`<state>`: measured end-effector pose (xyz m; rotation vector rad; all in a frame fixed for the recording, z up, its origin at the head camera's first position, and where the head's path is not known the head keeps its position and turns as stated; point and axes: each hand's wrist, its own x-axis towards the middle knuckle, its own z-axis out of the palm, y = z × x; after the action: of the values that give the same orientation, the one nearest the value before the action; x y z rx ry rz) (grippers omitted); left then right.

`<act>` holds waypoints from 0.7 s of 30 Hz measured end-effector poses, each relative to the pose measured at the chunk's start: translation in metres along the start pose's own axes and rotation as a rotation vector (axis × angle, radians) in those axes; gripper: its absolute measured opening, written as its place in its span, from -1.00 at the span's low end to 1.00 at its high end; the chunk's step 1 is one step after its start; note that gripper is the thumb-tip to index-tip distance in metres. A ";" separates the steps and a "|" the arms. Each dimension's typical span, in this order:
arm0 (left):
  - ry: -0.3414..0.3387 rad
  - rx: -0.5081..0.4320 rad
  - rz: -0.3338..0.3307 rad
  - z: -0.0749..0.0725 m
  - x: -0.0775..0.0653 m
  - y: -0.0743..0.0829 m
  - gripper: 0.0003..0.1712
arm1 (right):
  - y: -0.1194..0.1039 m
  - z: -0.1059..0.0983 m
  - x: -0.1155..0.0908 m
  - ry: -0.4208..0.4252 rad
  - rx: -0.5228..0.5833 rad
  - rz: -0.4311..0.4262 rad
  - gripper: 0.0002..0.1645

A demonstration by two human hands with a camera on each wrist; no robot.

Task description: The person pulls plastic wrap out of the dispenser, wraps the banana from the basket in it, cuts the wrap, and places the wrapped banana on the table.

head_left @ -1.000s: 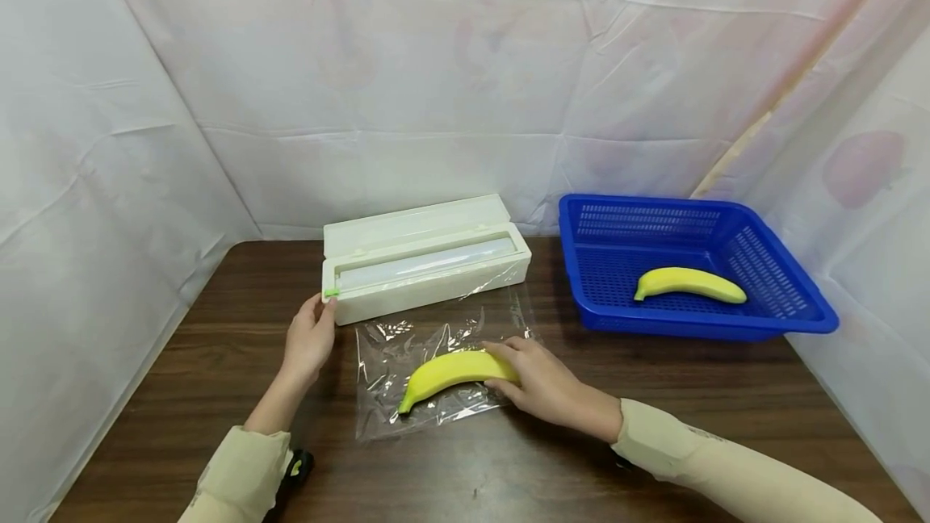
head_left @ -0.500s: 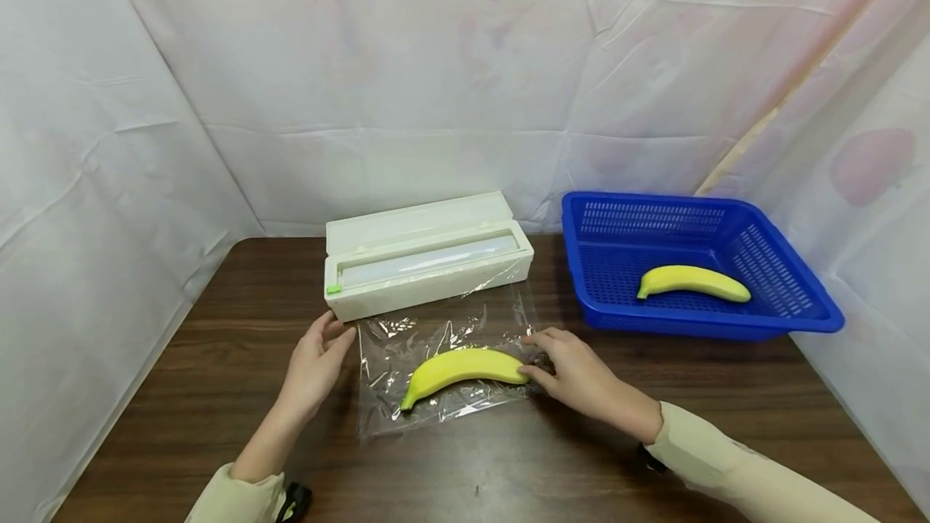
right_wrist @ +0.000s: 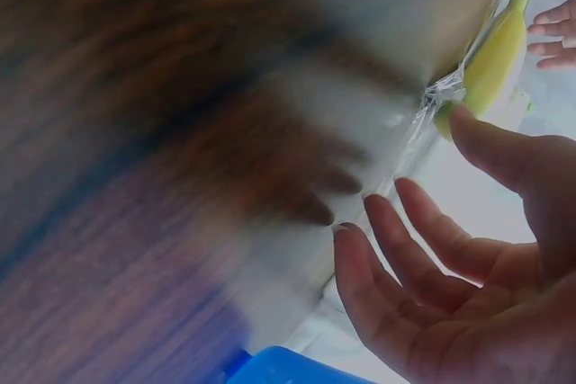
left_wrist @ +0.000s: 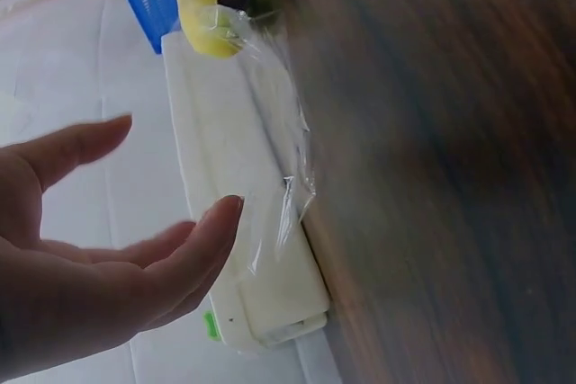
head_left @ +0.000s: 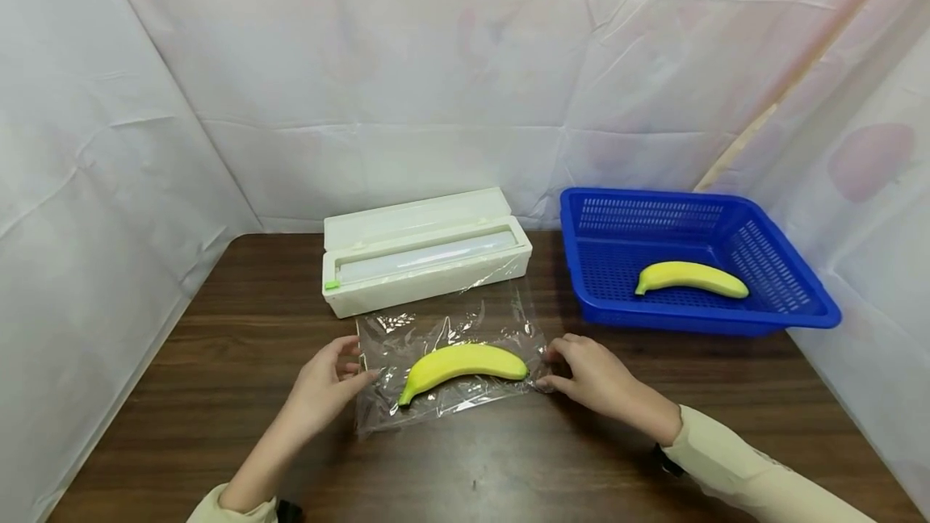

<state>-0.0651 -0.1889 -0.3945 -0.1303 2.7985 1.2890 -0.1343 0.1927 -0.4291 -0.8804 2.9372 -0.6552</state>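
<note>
fingers parted, left hand (head_left: 324, 382) and right hand (head_left: 592, 372) flank clear plastic film (head_left: 439, 335) inside the brown wooden bench's (head_left: 479, 474) edges; wrapping curved yellow banana (head_left: 465, 361) seems underway, next needing pinched film.

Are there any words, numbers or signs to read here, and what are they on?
None that I see: no writing shows on the white box, the blue basket, the clear wrap, the near banana or the far banana. The cloth has just faint pink patches.
</note>
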 end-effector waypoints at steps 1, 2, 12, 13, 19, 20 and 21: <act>-0.009 0.010 0.010 0.001 0.000 -0.001 -0.26 | 0.001 0.000 0.000 -0.003 0.000 0.001 -0.65; -0.016 0.030 0.023 0.002 -0.001 -0.001 -0.25 | 0.002 0.000 -0.001 -0.008 0.001 0.001 -0.66; -0.154 0.186 0.172 0.018 -0.006 -0.029 -0.40 | 0.006 -0.003 -0.003 -0.068 0.007 -0.010 -0.59; -0.175 0.189 0.191 0.020 -0.005 -0.036 -0.41 | 0.006 -0.003 -0.003 -0.070 0.003 -0.019 -0.61; -0.251 0.221 0.251 0.033 0.003 -0.082 -0.45 | 0.005 -0.001 -0.005 -0.056 -0.013 -0.070 -0.72; -0.252 0.223 0.269 0.035 0.004 -0.086 -0.46 | 0.005 -0.001 -0.005 -0.053 -0.012 -0.071 -0.72; -0.251 0.222 0.297 0.035 0.003 -0.086 -0.48 | 0.005 0.000 -0.005 -0.053 -0.013 -0.072 -0.73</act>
<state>-0.0592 -0.2183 -0.4825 0.4396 2.7840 0.9460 -0.1328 0.1995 -0.4313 -0.9929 2.8789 -0.6063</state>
